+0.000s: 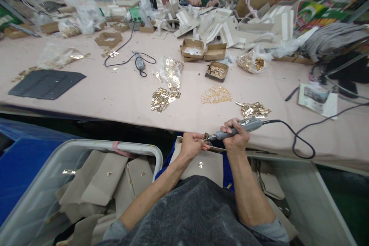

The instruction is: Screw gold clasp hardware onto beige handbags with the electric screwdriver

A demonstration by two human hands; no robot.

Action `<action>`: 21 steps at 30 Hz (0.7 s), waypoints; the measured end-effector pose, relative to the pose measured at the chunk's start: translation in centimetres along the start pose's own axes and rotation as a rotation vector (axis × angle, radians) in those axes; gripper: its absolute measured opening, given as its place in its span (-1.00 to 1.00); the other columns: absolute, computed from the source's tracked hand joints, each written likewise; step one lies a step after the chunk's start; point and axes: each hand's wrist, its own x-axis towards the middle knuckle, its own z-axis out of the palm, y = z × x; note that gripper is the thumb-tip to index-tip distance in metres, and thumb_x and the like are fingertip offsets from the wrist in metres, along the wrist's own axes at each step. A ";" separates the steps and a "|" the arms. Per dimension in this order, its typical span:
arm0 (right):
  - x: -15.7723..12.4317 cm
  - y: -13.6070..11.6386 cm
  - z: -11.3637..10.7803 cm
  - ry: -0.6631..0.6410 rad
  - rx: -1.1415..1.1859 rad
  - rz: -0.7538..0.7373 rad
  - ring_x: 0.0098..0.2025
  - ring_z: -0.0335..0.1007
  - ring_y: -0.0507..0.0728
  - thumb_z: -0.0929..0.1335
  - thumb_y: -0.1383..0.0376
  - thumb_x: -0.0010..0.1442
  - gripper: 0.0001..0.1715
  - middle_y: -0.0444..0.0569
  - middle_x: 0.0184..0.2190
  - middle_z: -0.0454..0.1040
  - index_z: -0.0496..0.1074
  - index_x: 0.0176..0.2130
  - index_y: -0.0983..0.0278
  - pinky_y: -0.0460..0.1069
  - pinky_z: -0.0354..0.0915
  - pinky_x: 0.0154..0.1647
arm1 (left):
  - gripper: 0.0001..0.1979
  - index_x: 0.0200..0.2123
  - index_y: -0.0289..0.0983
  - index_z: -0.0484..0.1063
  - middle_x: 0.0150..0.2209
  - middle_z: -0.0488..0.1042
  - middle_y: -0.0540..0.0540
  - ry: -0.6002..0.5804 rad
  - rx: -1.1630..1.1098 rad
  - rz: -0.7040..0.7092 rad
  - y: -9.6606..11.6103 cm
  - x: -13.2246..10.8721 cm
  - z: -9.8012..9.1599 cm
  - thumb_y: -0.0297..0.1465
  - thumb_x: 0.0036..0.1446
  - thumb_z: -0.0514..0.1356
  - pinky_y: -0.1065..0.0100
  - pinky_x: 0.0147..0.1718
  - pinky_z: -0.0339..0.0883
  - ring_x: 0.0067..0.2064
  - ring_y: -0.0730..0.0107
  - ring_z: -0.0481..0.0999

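The right grip [236, 136] is wrapped around a grey cylindrical power screwdriver [250, 125] with a black cable [291, 128], holding it nearly level with its nose pointing left, probably so that force runs straight along the shaft. The left grip [192, 145] is pinched on a small rectangular gold metal plate [205, 137], seemingly to steady it against the driver's push. A flat beige leather-like bag [213, 169] with a gold clasp [201, 164] lies against the person's lap, just below both hands, which likely gives it a soft backing. On the counter [129, 111], covered in pale pink cloth, loose piles of gold plates [253, 110] and tiny gold fasteners [216, 95] sit beyond the hands, presumably spread for easy picking. Grey plastic tubs stand on either side, the left tub [77, 145] holding more beige bags [100, 180]. As for the grip, the gold plate lies at the left fingertips, by the bag's upper edge and directly ahead of the screwdriver's nose; whether the tip touches it is too small to tell. The screwdriver's body runs through the right fist, its cable end sticking out to the right.
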 end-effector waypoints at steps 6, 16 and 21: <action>-0.1 0.0 0.1 0.004 -0.027 -0.013 -0.58 0.10 -0.05 0.55 0.37 -0.05 -0.60 -0.24 -0.48 0.21 0.29 -0.34 0.24 -0.13 0.27 -0.51 | -0.73 -0.24 -0.56 0.57 -0.45 0.59 -0.25 0.016 0.013 -0.004 0.0 -0.1 0.1 -0.77 0.02 0.13 0.45 -0.50 0.55 -0.47 0.24 0.63; -0.4 -0.2 0.1 -0.052 -0.034 -0.030 -0.56 0.11 -0.04 0.56 0.39 0.00 -0.64 -0.21 -0.49 0.24 0.34 -0.31 0.25 -0.12 0.28 -0.47 | -0.79 -0.26 -0.53 0.58 -0.47 0.59 -0.22 0.016 0.019 0.011 -0.5 0.1 0.1 -0.75 0.05 0.20 0.46 -0.52 0.54 -0.48 0.24 0.63; -0.5 0.0 0.3 -0.061 -0.072 -0.053 -0.57 0.11 -0.03 0.56 0.37 0.00 -0.66 -0.20 -0.50 0.25 0.35 -0.33 0.26 -0.11 0.28 -0.48 | -0.76 -0.26 -0.53 0.59 -0.45 0.60 -0.24 0.015 0.012 0.021 -0.8 0.3 0.0 -0.76 0.04 0.17 0.45 -0.51 0.55 -0.48 0.23 0.63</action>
